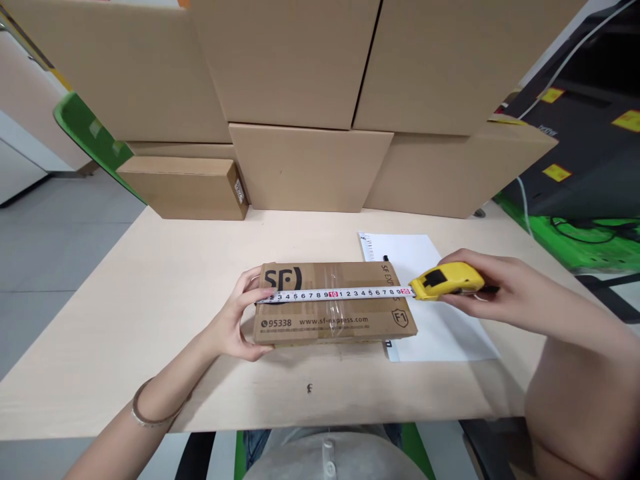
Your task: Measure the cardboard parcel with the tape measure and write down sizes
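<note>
The box (320,312) lies lengthwise left-right, tape measure (453,275) pointing left.

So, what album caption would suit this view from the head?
Left fingers on a cardboard box, right fingers around a yellow tape measure, its white blade stretched lengthwise over the top.

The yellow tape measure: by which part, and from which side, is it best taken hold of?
Probably by the right end of its yellow case, coming from the right, as the right hand does: the case is chunky and rounded, while the thin blade runs out leftward over the cardboard box.
</note>
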`<control>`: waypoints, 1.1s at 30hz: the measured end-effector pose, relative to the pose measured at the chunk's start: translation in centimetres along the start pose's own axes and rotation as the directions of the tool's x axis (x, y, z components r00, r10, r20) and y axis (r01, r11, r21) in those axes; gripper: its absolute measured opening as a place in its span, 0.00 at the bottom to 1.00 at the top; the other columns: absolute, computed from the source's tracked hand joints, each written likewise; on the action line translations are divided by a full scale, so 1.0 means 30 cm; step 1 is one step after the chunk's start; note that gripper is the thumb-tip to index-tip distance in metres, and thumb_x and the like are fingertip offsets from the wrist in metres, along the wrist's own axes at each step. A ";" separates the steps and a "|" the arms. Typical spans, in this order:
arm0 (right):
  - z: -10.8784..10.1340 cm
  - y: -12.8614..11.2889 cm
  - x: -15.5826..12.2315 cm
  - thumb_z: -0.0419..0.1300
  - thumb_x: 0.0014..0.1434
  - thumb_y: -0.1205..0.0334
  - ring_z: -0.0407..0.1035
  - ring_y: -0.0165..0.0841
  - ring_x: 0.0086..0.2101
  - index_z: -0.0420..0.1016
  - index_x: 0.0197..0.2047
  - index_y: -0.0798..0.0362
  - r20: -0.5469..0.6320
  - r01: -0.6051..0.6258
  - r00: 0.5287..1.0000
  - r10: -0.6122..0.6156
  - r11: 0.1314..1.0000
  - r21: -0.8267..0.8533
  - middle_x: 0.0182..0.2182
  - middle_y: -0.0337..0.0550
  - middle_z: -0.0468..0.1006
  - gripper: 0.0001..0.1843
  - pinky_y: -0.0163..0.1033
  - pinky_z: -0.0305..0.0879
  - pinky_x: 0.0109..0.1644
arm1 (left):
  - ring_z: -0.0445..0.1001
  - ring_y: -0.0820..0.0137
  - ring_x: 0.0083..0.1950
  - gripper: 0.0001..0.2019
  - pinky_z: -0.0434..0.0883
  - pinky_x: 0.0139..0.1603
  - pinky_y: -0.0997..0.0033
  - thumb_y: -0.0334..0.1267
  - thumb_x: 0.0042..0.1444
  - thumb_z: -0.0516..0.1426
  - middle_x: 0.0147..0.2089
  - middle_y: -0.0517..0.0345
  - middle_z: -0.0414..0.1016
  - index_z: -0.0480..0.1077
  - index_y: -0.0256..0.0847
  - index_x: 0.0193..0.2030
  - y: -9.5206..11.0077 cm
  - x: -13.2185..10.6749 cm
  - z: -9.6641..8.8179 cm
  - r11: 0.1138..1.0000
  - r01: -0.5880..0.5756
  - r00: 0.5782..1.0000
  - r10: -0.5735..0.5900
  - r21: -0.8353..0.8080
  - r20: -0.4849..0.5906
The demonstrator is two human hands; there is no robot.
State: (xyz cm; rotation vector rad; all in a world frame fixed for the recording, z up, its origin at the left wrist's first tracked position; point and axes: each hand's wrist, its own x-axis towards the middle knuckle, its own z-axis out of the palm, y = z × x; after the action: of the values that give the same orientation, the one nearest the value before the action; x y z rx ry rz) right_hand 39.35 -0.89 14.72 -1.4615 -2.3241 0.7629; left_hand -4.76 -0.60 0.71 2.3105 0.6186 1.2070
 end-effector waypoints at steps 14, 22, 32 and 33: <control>0.067 -0.235 0.159 0.61 0.68 0.45 0.75 0.39 0.32 0.72 0.49 0.46 0.165 0.152 0.976 -0.142 0.987 -0.048 0.37 0.42 0.81 0.15 0.41 0.64 0.33 | 0.56 0.38 0.76 0.50 0.62 0.70 0.28 0.53 0.51 0.70 0.75 0.40 0.56 0.52 0.58 0.78 -0.014 -0.015 0.006 1.000 0.021 1.000 -0.021 0.015 0.001; 0.270 -0.445 0.372 0.54 0.75 0.48 0.77 0.41 0.43 0.65 0.63 0.48 0.223 0.580 0.804 -0.551 0.809 -0.091 0.58 0.49 0.78 0.19 0.42 0.64 0.41 | 0.60 0.37 0.76 0.69 0.67 0.70 0.34 0.55 0.44 0.74 0.79 0.36 0.52 0.32 0.54 0.82 -0.041 -0.078 0.037 0.978 0.191 0.980 -0.195 -0.088 -0.040; 0.145 -0.367 0.280 0.59 0.71 0.44 0.76 0.37 0.37 0.62 0.61 0.47 0.099 0.338 0.918 -0.384 0.888 0.312 0.45 0.42 0.81 0.24 0.41 0.68 0.40 | 0.81 0.46 0.57 0.35 0.80 0.51 0.52 0.61 0.57 0.62 0.57 0.47 0.82 0.70 0.44 0.66 0.093 0.082 0.088 0.451 0.523 0.555 -0.824 -0.723 -0.112; 0.162 -0.356 0.274 0.58 0.71 0.43 0.76 0.37 0.36 0.63 0.60 0.47 0.155 0.309 0.916 -0.370 0.897 0.315 0.43 0.42 0.81 0.23 0.41 0.67 0.39 | 0.82 0.47 0.54 0.33 0.80 0.49 0.54 0.60 0.56 0.63 0.53 0.48 0.84 0.73 0.42 0.62 0.106 0.101 0.093 0.371 0.538 0.499 -0.864 -0.757 -0.070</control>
State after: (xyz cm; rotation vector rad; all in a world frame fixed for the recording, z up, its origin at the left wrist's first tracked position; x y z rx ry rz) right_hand 25.34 1.43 16.61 -0.8531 -2.4020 1.1351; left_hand -0.31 -1.90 3.06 0.8866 1.0412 1.2057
